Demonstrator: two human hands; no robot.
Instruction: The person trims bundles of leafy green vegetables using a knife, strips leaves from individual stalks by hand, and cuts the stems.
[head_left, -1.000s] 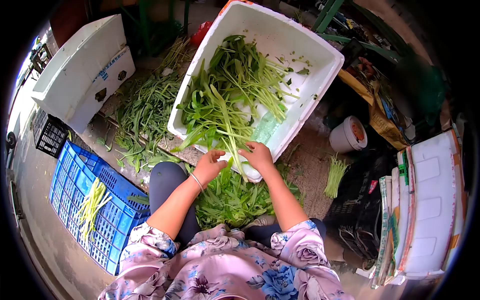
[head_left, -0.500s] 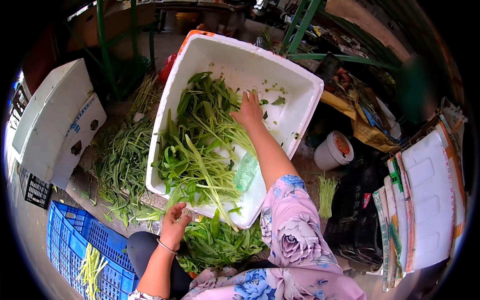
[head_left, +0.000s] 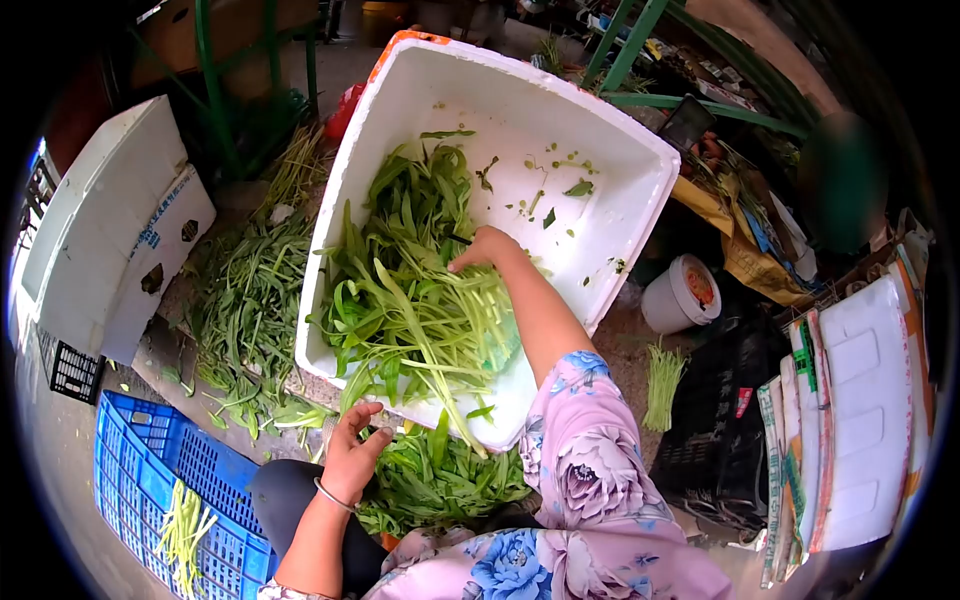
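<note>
A heap of leafy green stems, which looks like water spinach (head_left: 405,260), lies in a white foam box (head_left: 610,140) tilted before me. My right hand (head_left: 482,248) is inside the box, bent down on the right side of the heap. Its thumb points left and its curled fingers are partly buried among the stems. Under the stems' lower ends shows a pale green clear plastic piece (head_left: 503,345), mostly covered. My left hand (head_left: 352,448) hangs by the box's near-left corner, empty, fingers loosely bent and apart, a bangle at the wrist.
More greens (head_left: 445,480) lie below the box, and a dark leafy pile (head_left: 250,310) spreads to its left. A blue crate (head_left: 225,470) holds trimmed stems (head_left: 184,530). On the right are a white bucket (head_left: 672,300), a stem bundle (head_left: 662,385), a black crate (head_left: 715,430) and foam boards (head_left: 860,420).
My right hand has moved left and down from the heap's edge into the stems, its spread fingers now curled. The greens cover more of the plastic piece. My left hand stays nearly still.
</note>
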